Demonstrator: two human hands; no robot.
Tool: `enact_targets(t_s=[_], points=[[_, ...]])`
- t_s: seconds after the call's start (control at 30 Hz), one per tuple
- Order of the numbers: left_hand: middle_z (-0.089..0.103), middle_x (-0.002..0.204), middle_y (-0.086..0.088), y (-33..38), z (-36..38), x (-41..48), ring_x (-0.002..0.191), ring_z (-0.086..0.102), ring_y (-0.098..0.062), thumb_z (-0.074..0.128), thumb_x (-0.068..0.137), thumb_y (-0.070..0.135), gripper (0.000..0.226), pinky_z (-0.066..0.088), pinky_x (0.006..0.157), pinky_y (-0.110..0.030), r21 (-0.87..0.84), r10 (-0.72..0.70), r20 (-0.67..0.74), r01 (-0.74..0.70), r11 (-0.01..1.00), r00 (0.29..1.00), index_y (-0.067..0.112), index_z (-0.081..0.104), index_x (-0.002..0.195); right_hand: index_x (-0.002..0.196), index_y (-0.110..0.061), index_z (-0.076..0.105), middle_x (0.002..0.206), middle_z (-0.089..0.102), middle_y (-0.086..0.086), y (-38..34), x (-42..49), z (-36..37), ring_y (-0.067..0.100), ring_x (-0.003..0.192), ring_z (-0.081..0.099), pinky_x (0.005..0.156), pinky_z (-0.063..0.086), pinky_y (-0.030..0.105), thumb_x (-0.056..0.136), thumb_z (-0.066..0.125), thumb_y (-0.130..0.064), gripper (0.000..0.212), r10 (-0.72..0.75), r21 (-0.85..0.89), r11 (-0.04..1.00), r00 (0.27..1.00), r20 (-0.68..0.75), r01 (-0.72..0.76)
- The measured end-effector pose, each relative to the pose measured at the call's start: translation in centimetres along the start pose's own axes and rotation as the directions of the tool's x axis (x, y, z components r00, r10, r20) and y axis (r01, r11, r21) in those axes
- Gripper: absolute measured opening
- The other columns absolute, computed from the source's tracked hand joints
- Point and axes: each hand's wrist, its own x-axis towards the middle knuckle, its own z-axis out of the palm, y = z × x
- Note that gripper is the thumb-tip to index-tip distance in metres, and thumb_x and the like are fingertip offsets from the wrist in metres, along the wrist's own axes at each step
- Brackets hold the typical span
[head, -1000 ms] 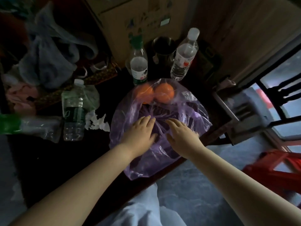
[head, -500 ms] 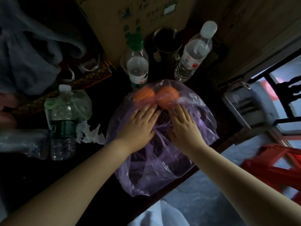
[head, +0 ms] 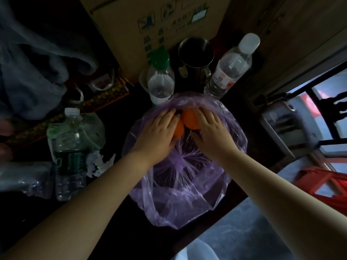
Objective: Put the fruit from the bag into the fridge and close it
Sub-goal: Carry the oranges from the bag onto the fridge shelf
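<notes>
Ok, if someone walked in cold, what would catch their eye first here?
The two bright oranges at the far end of the crinkled purple bag in the middle of the dark table, with the left hand and the right hand laid over one each; whether they grip yet is unclear. Just behind stand a green-capped bottle, a metal mug and a white-capped bottle, in front of a cardboard box.

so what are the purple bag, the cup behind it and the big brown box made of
Translucent purple bag: thin plastic film, glossy; it crinkles, shines and lets light through.
Round handled cup: likely stainless steel, judging by its bright reflective rim and wall.
Big brown box: cardboard by its look, matt, with printed green marks and a folded flap edge.
</notes>
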Motion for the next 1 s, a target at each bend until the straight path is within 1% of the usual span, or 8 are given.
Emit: enact_targets(t_s=[0.17,0.27,0.47,0.6,0.7,0.83,0.93,1.0], points=[[0.037,0.144,-0.017,-0.2,0.7,0.1,0.131,0.038,-0.033,0.070,0.077,0.024,0.074,0.039,0.103,-0.046,-0.064,-0.001,0.026,0.003,0.998,1.000,0.005,0.037,0.140,0.144,-0.015,0.027,0.144,0.034,0.010,0.2,1.6,0.1,0.032,0.132,0.032,0.101,0.038,0.046,0.078,0.069,-0.033,0.081,0.051,-0.002,0.999,0.998,-0.023,-0.051],[0.035,0.145,-0.014,-0.2,0.8,0.1,0.132,0.036,-0.032,0.074,0.072,0.022,0.082,0.039,0.103,-0.045,-0.064,-0.003,0.055,0.007,0.998,0.998,0.008,0.033,0.141,0.144,-0.017,0.026,0.145,0.034,0.008,0.3,2.1,0.4,0.031,0.132,0.033,0.096,0.043,0.047,0.071,0.074,-0.036,0.090,0.073,-0.013,0.997,0.997,0.037,-0.073],[0.034,0.145,-0.012,0.0,0.8,-0.5,0.133,0.034,-0.030,0.076,0.071,0.022,0.085,0.038,0.104,-0.046,-0.075,0.007,0.056,-0.003,0.997,0.998,0.009,0.032,0.142,0.146,-0.019,0.022,0.150,0.030,0.006,0.3,1.4,0.2,0.028,0.135,0.031,0.095,0.042,0.045,0.075,0.072,-0.035,0.089,0.074,-0.038,0.997,0.996,0.051,-0.072],[0.035,0.145,-0.011,0.4,0.5,-1.3,0.132,0.035,-0.029,0.075,0.072,0.024,0.084,0.037,0.105,-0.044,-0.127,0.015,0.037,-0.010,0.992,0.999,0.010,0.031,0.143,0.148,-0.017,0.016,0.155,0.022,0.006,0.1,0.0,-0.4,0.025,0.140,0.025,0.103,0.036,0.043,0.077,0.069,-0.040,0.092,0.085,-0.045,0.996,0.994,0.075,-0.082],[0.032,0.147,-0.008,1.1,-0.5,-2.0,0.133,0.033,-0.026,0.074,0.075,0.028,0.083,0.034,0.106,-0.039,-0.161,0.032,0.009,-0.030,0.986,0.999,0.013,0.030,0.144,0.148,-0.015,0.019,0.154,0.026,0.006,0.0,-1.6,-1.5,0.024,0.139,0.029,0.102,0.038,0.041,0.075,0.070,-0.044,0.094,0.104,-0.021,0.994,0.993,0.049,-0.104],[0.025,0.152,-0.002,2.5,-1.7,-3.7,0.136,0.029,-0.023,0.070,0.079,0.037,0.084,0.036,0.102,-0.038,-0.197,0.046,0.023,-0.040,0.980,0.999,0.019,0.024,0.147,0.144,-0.018,0.025,0.148,0.035,0.003,-0.1,-4.3,-3.3,0.026,0.128,0.044,0.088,0.045,0.039,0.072,0.072,-0.045,0.090,0.109,-0.042,0.993,0.993,0.055,-0.107],[0.024,0.153,0.001,3.9,-2.5,-5.2,0.136,0.030,-0.023,0.069,0.079,0.042,0.085,0.043,0.098,-0.042,-0.177,0.070,0.023,-0.065,0.982,0.997,0.021,0.022,0.147,0.142,-0.019,0.028,0.144,0.040,0.002,0.0,-6.6,-4.4,0.026,0.126,0.045,0.090,0.045,0.040,0.070,0.074,-0.043,0.089,0.111,-0.023,0.994,0.993,0.040,-0.110],[0.026,0.152,-0.001,5.0,-3.2,-5.9,0.134,0.033,-0.023,0.071,0.078,0.040,0.086,0.042,0.098,-0.040,-0.171,0.079,-0.002,-0.079,0.982,0.997,0.019,0.024,0.147,0.143,-0.019,0.028,0.144,0.039,0.003,-0.1,-8.4,-5.2,0.026,0.127,0.044,0.093,0.045,0.043,0.069,0.074,-0.042,0.090,0.098,0.004,0.995,0.995,0.003,-0.098]])
